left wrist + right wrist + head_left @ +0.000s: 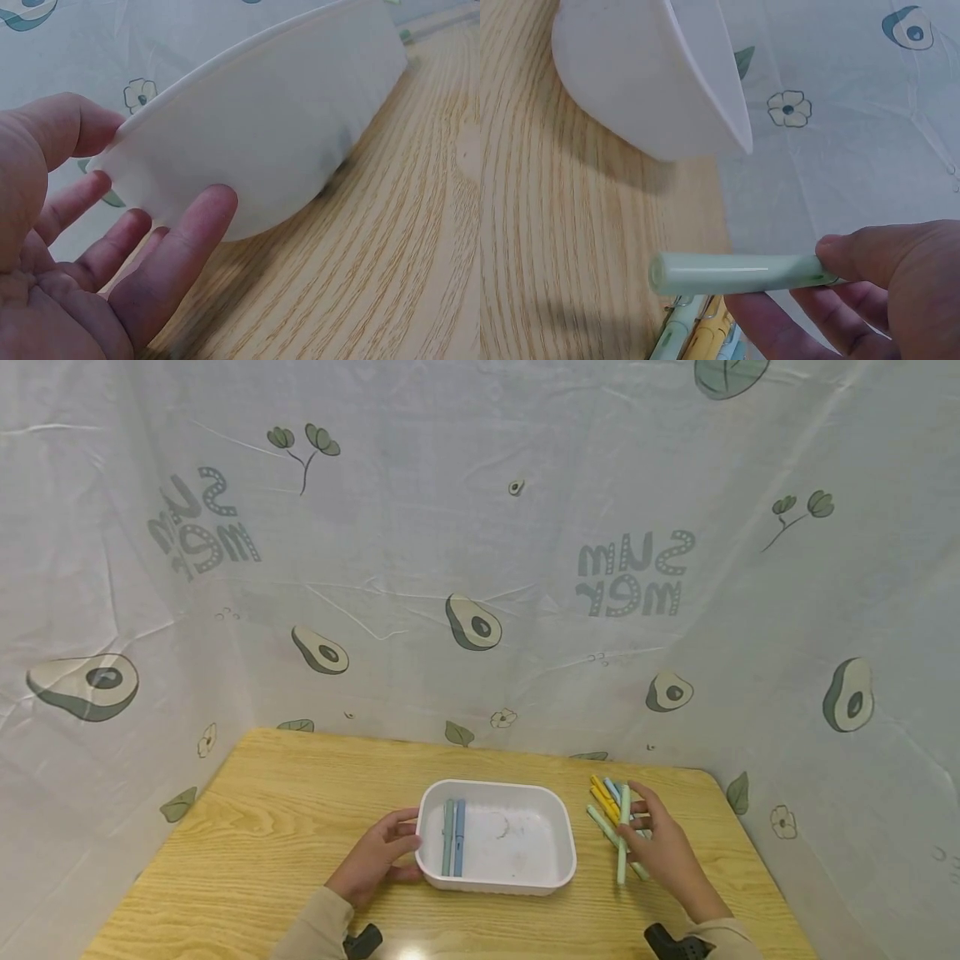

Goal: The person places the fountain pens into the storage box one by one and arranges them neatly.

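The right hand (662,852) pinches a light green pen (735,274) above the pens (605,802) on the right; the left hand (378,857), fingers loose, touches the white tray (525,843). This looks like picking up; next probably needs lifting left.

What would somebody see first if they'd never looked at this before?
Probably the white tray at the lower middle of the head view, on the wood-grain table, with a grey-green pen and a blue pen inside. Next, the pale green pen pinched in the right hand, beside the tray. Behind hangs a pale sheet printed with avocados.
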The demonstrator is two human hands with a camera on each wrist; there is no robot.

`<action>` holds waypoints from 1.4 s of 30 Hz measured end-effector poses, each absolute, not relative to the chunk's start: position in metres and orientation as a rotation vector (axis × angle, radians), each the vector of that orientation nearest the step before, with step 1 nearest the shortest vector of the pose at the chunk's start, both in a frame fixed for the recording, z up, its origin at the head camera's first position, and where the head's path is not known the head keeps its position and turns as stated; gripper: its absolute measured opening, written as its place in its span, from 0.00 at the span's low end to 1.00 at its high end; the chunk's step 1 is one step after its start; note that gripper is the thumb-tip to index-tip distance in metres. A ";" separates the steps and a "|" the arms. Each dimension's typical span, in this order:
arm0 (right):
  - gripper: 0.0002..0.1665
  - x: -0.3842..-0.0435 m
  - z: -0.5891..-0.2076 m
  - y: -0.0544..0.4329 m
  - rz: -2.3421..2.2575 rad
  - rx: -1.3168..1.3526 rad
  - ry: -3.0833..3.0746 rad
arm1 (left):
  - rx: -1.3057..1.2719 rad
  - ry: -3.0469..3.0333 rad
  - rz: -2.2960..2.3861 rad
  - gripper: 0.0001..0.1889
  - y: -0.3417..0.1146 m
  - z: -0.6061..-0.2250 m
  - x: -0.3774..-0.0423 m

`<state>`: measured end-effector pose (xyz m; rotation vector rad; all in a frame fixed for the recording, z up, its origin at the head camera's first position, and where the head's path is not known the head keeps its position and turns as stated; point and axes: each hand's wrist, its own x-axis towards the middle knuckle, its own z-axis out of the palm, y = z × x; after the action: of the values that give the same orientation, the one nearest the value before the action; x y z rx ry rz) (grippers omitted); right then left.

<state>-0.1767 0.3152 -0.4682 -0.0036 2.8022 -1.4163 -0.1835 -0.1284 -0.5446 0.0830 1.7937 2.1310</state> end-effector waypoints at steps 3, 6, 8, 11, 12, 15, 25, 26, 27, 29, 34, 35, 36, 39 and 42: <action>0.45 -0.177 -0.468 0.314 -1.439 -0.015 2.822 | 0.080 1.792 2.133 0.29 -0.128 -0.544 -0.183; 0.45 -0.176 -0.469 0.314 -1.456 0.004 2.847 | 0.083 1.794 2.132 0.29 -0.129 -0.544 -0.183; 0.46 -0.175 -0.470 0.314 -1.464 0.018 2.861 | 0.089 1.795 2.131 0.30 -0.129 -0.545 -0.183; 0.45 -0.175 -0.471 0.314 -1.472 0.024 2.883 | 0.084 1.795 2.133 0.30 -0.129 -0.545 -0.183; 0.45 -0.175 -0.471 0.314 -1.478 0.020 2.890 | 0.087 1.797 2.134 0.30 -0.129 -0.546 -0.183; 0.45 -0.174 -0.470 0.314 -1.474 0.002 2.932 | 0.086 1.806 2.136 0.32 -0.128 -0.545 -0.182; 0.45 -0.174 -0.467 0.311 -1.479 -0.045 2.990 | 0.080 1.834 2.130 0.34 -0.127 -0.541 -0.180; 0.45 -0.174 -0.466 0.311 -1.486 -0.054 2.988 | 0.078 1.835 2.129 0.34 -0.127 -0.541 -0.180; 0.45 -0.173 -0.466 0.310 -1.490 -0.063 2.987 | 0.078 1.838 2.130 0.34 -0.127 -0.541 -0.181; 0.45 -0.173 -0.465 0.308 -1.503 -0.076 2.981 | 0.074 1.844 2.131 0.33 -0.126 -0.541 -0.181; 0.44 -0.172 -0.463 0.303 -1.542 -0.090 2.968 | 0.062 1.857 2.131 0.33 -0.125 -0.541 -0.181; 0.44 -0.172 -0.463 0.301 -1.542 -0.092 2.971 | 0.066 1.861 2.129 0.33 -0.125 -0.541 -0.181; 0.44 -0.172 -0.462 0.300 -1.544 -0.092 2.971 | 0.068 1.862 2.127 0.33 -0.125 -0.542 -0.181; 0.43 -0.171 -0.460 0.295 -1.536 -0.084 2.977 | 0.072 1.860 2.123 0.33 -0.126 -0.542 -0.181; 0.43 -0.172 -0.458 0.289 -1.522 -0.084 2.992 | 0.076 1.863 2.118 0.32 -0.126 -0.543 -0.182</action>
<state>-0.1720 0.2894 -0.4582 -0.0839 2.9921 -1.5221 -0.1816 -0.1260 -0.5426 0.0761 1.8626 2.1178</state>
